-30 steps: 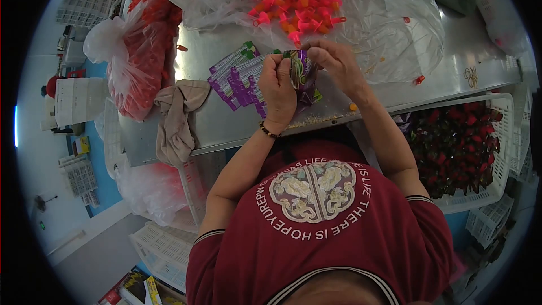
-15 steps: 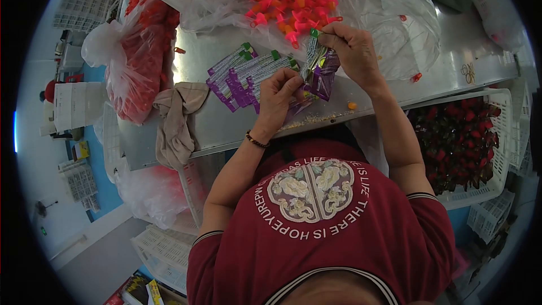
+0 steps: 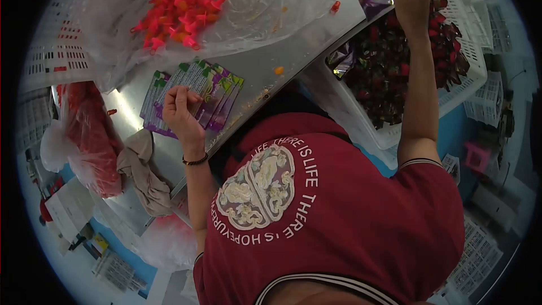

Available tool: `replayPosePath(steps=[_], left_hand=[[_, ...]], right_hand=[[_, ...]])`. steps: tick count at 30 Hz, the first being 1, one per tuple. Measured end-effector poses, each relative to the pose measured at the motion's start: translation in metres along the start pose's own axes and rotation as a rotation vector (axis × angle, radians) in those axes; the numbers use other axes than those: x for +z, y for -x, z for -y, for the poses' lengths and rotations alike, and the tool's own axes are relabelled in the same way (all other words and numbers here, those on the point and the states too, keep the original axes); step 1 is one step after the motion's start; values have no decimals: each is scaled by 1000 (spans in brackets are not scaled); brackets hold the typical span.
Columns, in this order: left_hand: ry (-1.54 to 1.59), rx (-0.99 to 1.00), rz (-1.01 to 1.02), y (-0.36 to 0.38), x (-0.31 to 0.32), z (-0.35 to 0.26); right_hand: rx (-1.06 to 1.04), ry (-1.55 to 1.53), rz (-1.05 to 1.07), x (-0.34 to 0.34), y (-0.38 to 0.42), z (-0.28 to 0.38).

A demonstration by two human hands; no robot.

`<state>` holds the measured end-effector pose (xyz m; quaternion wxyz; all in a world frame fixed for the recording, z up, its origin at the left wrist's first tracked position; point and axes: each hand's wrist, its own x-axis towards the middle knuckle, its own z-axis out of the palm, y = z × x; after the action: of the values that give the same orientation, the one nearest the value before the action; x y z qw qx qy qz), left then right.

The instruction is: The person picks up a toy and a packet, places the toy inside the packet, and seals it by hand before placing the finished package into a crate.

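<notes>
My right hand (image 3: 410,1) is at the far right end of the metal table, its fingers closed on the upper part of a shiny purple and silver packet (image 3: 377,3). Below that hand is a white plastic basket (image 3: 474,79) full of dark red, glossy wrapped pieces (image 3: 389,73). Another silver and purple packet (image 3: 342,61) lies at the basket's left edge. My left hand (image 3: 183,116) is over a fanned row of flat purple and green packets (image 3: 223,93). Its fingers are curled together, and whatever they pinch, if anything, is hidden.
Clear plastic sheeting (image 3: 259,5) spreads over the metal table (image 3: 254,87), with a heap of pink-red and orange plastic pieces (image 3: 183,8) on it. An orange piece (image 3: 279,70) and crumbs lie near the edge. A beige cloth (image 3: 144,172) and a bag of red pieces (image 3: 90,135) are at left.
My right hand has carried the packet away from my left hand, rightward to the table's end by the basket. My left hand has let go of that packet and is over the fanned packets. The view has turned right.
</notes>
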<state>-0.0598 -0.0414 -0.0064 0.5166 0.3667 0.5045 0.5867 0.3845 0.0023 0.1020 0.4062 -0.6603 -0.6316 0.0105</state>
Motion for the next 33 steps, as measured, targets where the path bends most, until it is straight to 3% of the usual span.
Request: replayPosePath(steps=[1, 3, 5, 7, 11, 13, 17, 19, 20, 22, 23, 25, 26, 28, 29, 31, 33], left_hand=[[0, -6, 16, -1, -2, 1], [-28, 5, 58, -2, -4, 4], [-26, 0, 70, -1, -5, 6], [-28, -2, 83, -1, -5, 6], [-132, 66, 81, 1, -8, 9], [-203, 94, 72, 3, -11, 9], [-360, 164, 93, 9, -20, 8], [-390, 170, 100, 11, -27, 10], [-395, 167, 94, 12, -30, 12], [-394, 163, 84, 13, -32, 13], [-380, 156, 79, 13, -33, 14], [-371, 150, 71, 14, -34, 13], [-402, 160, 46, 14, -33, 13], [-437, 167, 22, 15, -30, 11], [-510, 239, 23, 15, -27, 10], [-582, 311, 19, 15, -20, 7], [-936, 462, 148, 15, -13, 5]], right_hand=[[68, 42, -33, -12, 15, -20], [563, -142, 46, -33, 51, -47], [850, -459, 26, -43, 96, -68], [1080, -605, -62, -33, 150, -84], [1364, -875, -543, 41, 247, -110], [1534, -993, -599, 80, 269, -113], [1707, -1236, -542, 109, 278, -127], [1839, -1261, -252, 101, 264, -116], [1838, -1258, -248, 103, 268, -119], [1923, -1179, 40, 101, 275, -125], [1923, -1175, 44, 94, 276, -131], [1922, -1206, 283, 71, 268, -126], [1924, -1205, 286, 62, 263, -120], [1752, -760, 768, 42, 251, -104], [1755, -759, 770, 32, 237, -89], [1274, -216, 1050, 13, 197, -54], [1164, -223, 935, 9, 157, -31]])
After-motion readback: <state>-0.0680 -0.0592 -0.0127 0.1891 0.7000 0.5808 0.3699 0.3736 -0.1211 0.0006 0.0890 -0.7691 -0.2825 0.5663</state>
